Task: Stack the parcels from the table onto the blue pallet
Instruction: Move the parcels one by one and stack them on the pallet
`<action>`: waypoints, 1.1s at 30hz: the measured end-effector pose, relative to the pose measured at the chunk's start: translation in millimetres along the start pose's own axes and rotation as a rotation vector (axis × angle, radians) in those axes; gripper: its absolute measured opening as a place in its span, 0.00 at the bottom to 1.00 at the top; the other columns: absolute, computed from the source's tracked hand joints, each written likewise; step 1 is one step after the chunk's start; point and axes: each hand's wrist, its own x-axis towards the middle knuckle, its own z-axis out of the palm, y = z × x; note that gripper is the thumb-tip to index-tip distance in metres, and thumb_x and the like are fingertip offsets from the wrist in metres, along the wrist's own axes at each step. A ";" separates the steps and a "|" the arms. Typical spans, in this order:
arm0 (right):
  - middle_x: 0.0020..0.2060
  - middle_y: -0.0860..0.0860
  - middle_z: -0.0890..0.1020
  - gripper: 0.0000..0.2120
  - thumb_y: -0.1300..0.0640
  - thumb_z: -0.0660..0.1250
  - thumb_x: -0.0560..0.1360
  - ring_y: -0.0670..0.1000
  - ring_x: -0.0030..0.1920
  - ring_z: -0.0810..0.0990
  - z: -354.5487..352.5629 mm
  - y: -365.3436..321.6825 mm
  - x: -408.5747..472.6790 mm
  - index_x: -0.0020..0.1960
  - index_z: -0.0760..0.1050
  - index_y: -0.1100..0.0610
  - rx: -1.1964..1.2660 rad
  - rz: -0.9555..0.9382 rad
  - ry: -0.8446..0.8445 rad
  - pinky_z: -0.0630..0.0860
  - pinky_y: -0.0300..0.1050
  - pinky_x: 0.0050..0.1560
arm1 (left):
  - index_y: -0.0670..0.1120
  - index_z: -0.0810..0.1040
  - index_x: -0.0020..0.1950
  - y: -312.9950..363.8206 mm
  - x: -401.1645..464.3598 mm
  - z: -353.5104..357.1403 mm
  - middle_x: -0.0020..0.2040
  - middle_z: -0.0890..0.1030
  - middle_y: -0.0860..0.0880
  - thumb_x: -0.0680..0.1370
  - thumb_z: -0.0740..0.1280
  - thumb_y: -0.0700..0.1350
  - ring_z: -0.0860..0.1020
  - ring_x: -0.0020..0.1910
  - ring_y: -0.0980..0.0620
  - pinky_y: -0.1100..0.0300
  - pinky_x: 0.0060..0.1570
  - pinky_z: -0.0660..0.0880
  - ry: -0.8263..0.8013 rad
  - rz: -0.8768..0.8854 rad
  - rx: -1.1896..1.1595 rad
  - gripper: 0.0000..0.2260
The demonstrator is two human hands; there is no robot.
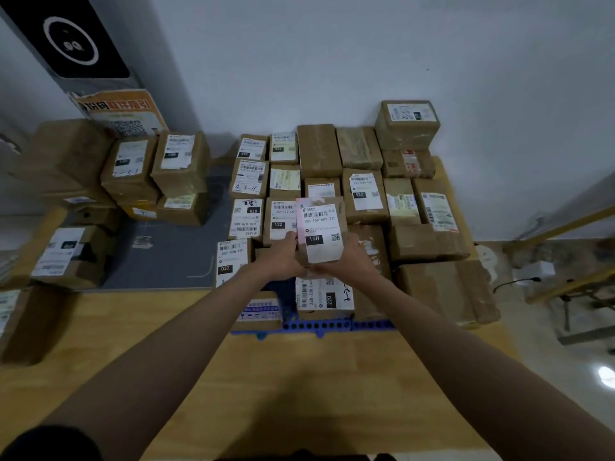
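I hold a small brown parcel [321, 231] with a white "15H" label above the stacked parcels. My left hand [283, 257] grips its left side and my right hand [352, 261] grips its lower right corner. Under it, several labelled cardboard parcels [362, 194] sit packed in rows on the blue pallet [319, 325], of which only the perforated front edge shows. A parcel marked "220" [324, 296] lies just below my hands. More parcels [181, 164] stand in stacks at the left, on the table [166, 261] with its grey mat.
A wooden surface [299, 377] stretches between me and the pallet. A tall grey panel with an orange poster [123, 111] leans against the wall at the back left. At the right are a yellow-framed stand [572, 287], a black cable and glossy floor.
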 end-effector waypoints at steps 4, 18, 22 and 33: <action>0.59 0.54 0.71 0.52 0.38 0.81 0.57 0.55 0.59 0.74 3.9 6.7 10.6 0.68 0.59 0.58 0.056 0.111 0.038 0.77 0.56 0.57 | 0.47 0.58 0.76 3.2 14.9 4.5 0.66 0.74 0.46 0.69 0.77 0.42 0.77 0.57 0.46 0.47 0.55 0.78 -0.038 -0.005 0.034 0.41; 0.79 0.57 0.50 0.67 0.30 0.73 0.63 0.62 0.77 0.55 19.3 -8.2 25.6 0.79 0.35 0.62 -0.075 0.250 0.166 0.64 0.61 0.69 | 0.42 0.71 0.64 -39.2 41.7 -1.4 0.63 0.73 0.43 0.72 0.76 0.41 0.73 0.60 0.44 0.53 0.49 0.73 0.148 -0.082 0.630 0.24; 0.78 0.58 0.49 0.67 0.32 0.75 0.63 0.62 0.77 0.54 22.2 -12.7 29.7 0.79 0.35 0.61 -0.061 0.270 0.194 0.64 0.61 0.69 | 0.42 0.72 0.63 -50.9 50.5 4.8 0.63 0.73 0.43 0.72 0.74 0.39 0.73 0.61 0.45 0.54 0.53 0.75 0.166 -0.113 0.731 0.22; 0.75 0.60 0.52 0.67 0.32 0.75 0.62 0.62 0.75 0.54 28.1 -24.1 36.8 0.78 0.36 0.62 -0.134 0.287 0.236 0.63 0.61 0.69 | 0.42 0.69 0.66 -60.4 59.1 8.3 0.64 0.71 0.42 0.72 0.72 0.36 0.72 0.63 0.44 0.54 0.53 0.76 0.205 -0.020 0.757 0.24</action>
